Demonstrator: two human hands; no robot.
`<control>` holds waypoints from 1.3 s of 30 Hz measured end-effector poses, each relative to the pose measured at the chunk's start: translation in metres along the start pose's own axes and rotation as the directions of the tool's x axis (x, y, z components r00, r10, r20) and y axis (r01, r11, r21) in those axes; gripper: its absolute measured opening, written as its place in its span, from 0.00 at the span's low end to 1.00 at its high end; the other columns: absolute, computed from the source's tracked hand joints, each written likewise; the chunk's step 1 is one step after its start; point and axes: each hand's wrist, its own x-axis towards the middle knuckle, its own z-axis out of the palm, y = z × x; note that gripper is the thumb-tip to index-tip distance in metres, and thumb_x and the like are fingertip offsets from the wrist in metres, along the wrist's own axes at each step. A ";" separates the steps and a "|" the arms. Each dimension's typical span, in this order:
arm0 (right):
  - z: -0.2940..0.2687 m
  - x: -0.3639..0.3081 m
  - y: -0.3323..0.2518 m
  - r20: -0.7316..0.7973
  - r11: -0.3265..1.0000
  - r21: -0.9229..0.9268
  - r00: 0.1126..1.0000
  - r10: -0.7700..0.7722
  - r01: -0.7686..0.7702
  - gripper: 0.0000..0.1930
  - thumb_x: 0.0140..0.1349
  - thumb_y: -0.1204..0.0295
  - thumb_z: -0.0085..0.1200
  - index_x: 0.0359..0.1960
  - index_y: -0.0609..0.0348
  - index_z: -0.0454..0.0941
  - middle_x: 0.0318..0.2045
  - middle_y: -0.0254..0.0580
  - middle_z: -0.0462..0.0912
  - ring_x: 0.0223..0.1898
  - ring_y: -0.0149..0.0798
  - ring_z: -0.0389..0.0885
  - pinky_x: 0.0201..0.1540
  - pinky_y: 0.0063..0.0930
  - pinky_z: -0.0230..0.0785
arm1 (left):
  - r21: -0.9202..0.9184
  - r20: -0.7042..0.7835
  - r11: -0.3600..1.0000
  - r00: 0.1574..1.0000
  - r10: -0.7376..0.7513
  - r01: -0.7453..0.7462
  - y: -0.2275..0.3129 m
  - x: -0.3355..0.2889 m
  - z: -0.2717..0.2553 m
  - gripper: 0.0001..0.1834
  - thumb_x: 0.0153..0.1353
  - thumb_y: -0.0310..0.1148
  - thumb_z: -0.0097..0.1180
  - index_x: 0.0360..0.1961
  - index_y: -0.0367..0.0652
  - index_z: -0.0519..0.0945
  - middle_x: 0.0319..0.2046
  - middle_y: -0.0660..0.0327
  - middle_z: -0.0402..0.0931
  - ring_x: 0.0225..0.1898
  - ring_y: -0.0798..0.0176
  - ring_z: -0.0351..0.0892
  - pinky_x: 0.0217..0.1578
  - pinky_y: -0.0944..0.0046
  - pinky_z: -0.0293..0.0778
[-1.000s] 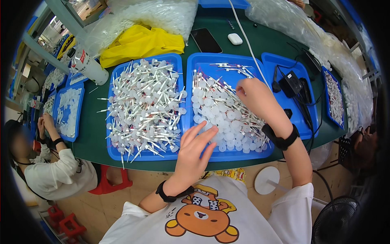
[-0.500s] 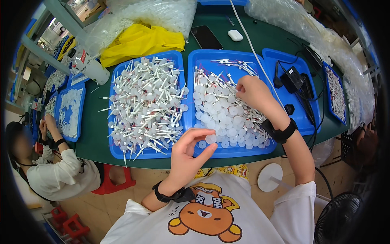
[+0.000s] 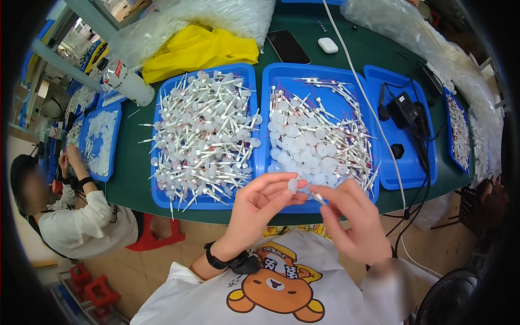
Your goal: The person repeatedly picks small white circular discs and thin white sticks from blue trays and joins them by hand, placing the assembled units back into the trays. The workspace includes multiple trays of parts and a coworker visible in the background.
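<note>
My left hand [image 3: 261, 203] pinches a translucent white round disc [image 3: 293, 186] on edge between thumb and fingers, over the near edge of the right blue tray [image 3: 330, 81]. Close beside it, my right hand [image 3: 352, 219] holds a small white stick-shaped part [image 3: 318, 199] in its fingertips, pointing toward the disc. A small gap seems to lie between the two pieces. Behind my hands, the right tray contains a pile of loose discs [image 3: 303, 143] and white stick parts with thin red wires. The left blue tray [image 3: 250, 86] is heaped with discs that have sticks through them.
A black adapter [image 3: 402, 109] and cables lie in a blue tray at right, with a white cable [image 3: 374, 114] crossing nearby. Farther back are a phone [image 3: 288, 47], a white case [image 3: 327, 45], a yellow bag [image 3: 200, 51] and a bottle [image 3: 129, 84]. A co-worker [image 3: 81, 211] sits at left.
My right hand has come back from the pile in the right tray to beside my left hand, now with a white stick part. My left hand still holds the disc. The view has shifted slightly.
</note>
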 end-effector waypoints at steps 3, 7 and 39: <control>0.008 -0.009 0.006 0.015 0.999 -0.033 1.000 0.007 -0.007 0.20 0.59 0.83 0.55 0.55 0.63 0.76 0.30 0.43 0.69 0.24 0.40 0.72 0.26 0.33 0.65 | -0.019 0.031 1.000 0.999 -0.022 0.023 0.000 -0.001 -0.001 0.18 0.75 0.29 0.45 0.61 0.30 0.71 0.56 0.41 0.77 0.51 0.53 0.84 0.56 0.55 0.79; 0.005 -0.010 0.007 0.049 0.996 0.079 0.998 0.034 -0.038 0.20 0.57 0.83 0.54 0.54 0.63 0.76 0.30 0.43 0.69 0.24 0.40 0.72 0.26 0.33 0.65 | -0.035 0.029 0.999 1.000 -0.010 0.011 0.001 -0.003 0.001 0.19 0.76 0.32 0.43 0.61 0.31 0.71 0.54 0.42 0.78 0.51 0.53 0.83 0.56 0.55 0.79; -0.003 -0.001 0.013 0.156 0.909 -0.344 0.969 -0.193 0.236 0.13 0.59 0.74 0.60 0.45 0.65 0.77 0.30 0.42 0.69 0.32 0.41 0.75 0.35 0.34 0.68 | 0.087 0.018 0.995 0.999 -0.044 0.043 0.001 -0.009 0.000 0.18 0.64 0.16 0.59 0.54 0.31 0.73 0.50 0.51 0.82 0.52 0.62 0.82 0.55 0.64 0.75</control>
